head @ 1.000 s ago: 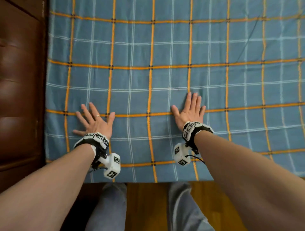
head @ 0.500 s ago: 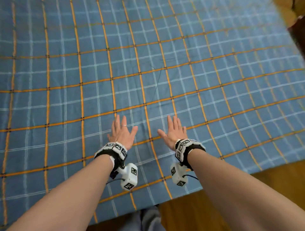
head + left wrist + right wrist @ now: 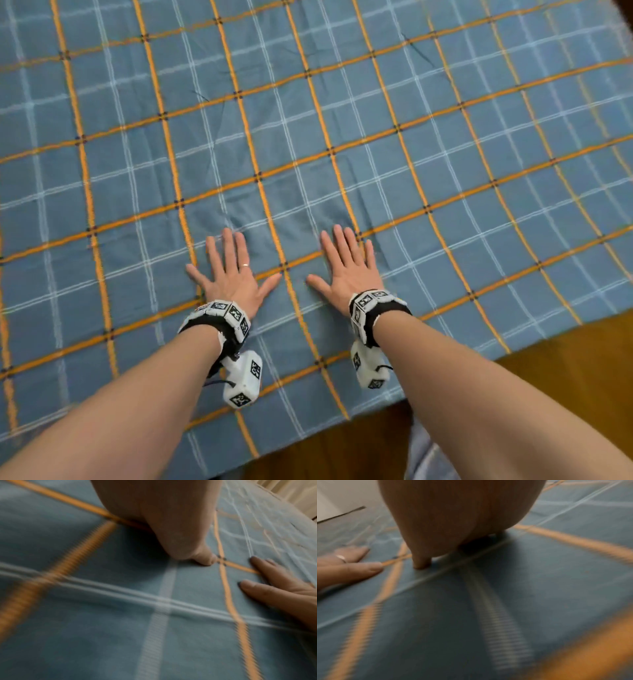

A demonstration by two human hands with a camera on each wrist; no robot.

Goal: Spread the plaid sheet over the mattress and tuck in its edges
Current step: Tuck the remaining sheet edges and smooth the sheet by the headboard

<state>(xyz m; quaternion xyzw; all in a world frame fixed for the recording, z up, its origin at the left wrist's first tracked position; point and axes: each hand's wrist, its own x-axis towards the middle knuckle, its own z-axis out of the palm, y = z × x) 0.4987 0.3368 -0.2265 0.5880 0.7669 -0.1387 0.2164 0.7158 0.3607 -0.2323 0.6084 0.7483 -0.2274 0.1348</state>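
While the plaid sheet (image 3: 342,137) lies spread across the bed, the left hand (image 3: 233,274) and right hand (image 3: 349,270) rest flat on it side by side, fingers straight, holding nothing.

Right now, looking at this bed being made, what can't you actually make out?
- Mattress: hidden in every view under the plaid sheet.
- Tucked edges: head view, near edge drops from sight above the floor.
- Left hand, right hand: wrist views blurred; own fingers mostly hidden behind palms.
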